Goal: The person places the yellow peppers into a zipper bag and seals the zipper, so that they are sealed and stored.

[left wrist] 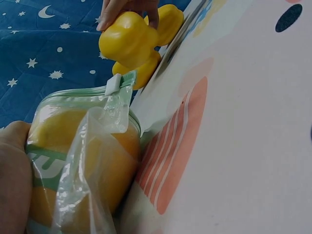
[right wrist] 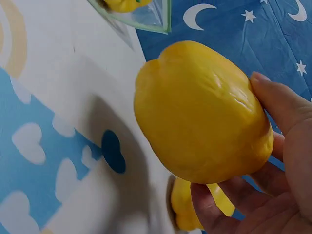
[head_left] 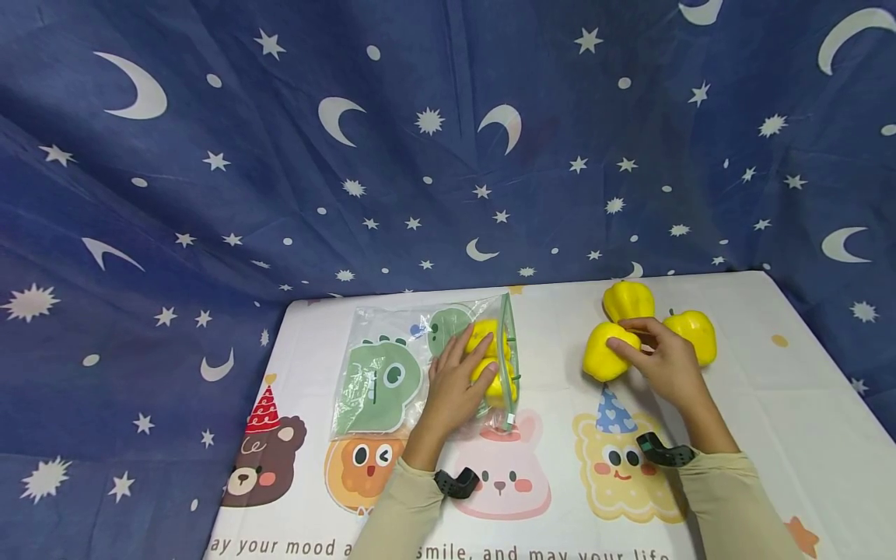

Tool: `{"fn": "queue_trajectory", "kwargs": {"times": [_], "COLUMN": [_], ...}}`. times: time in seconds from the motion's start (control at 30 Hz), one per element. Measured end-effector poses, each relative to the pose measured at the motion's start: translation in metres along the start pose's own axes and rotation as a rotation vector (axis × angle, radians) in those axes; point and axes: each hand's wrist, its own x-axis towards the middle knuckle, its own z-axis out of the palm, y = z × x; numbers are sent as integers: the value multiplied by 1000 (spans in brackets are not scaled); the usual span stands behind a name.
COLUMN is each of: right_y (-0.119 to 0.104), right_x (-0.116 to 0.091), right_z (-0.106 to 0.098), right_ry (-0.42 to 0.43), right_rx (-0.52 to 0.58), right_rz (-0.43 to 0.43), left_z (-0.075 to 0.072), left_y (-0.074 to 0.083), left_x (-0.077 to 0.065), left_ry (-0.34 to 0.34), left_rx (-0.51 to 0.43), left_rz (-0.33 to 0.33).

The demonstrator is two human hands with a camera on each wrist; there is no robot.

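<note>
Seen from your head camera, your left forearm comes in from 7 o'clock, and your left hand (head_left: 453, 389) lies over the clear zip bag (head_left: 378, 319) with fingers spread and mostly straight, touching the plastic without curling round it. Two yellow peppers (head_left: 501, 386) sit inside, at the bag's 3 o'clock end, beside the green zip strip (head_left: 509, 327).

Your right forearm reaches in from 5 o'clock, your right hand (head_left: 663, 364) bent over toward 10 o'clock. Its thumb and fingers are parted only by the width of the held pepper (right wrist: 200, 114), which they pinch from opposite sides, raised above the tabletop (head_left: 553, 365). From that pepper, the bag lies at 9 o'clock, one loose pepper (head_left: 628, 300) is close by at 12 to 1 o'clock, and another pepper (head_left: 694, 336) is at 3 o'clock, just past your knuckles.
</note>
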Motion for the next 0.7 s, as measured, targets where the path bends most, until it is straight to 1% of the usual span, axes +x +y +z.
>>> {"fn": "queue_trajectory", "kwargs": {"times": [0.13,0.3,0.63,0.7], "right_y": [0,-3,-15,-17], "right_x": [2,4,7,8], "right_z": [6,13,28,32], "right_ry": [4,-5,-27,-33], "right_rx": [46,79,126,154], "right_rz": [18,50,164,192], "left_z": [0,0,0,0], "left_y": [0,-1,0,0], "left_x": [0,0,0,0], "left_ry": [-7,3,0,-3], "left_rx": [-4,-5,-9,-8], "left_rz": [-4,1,-4,-6]}}
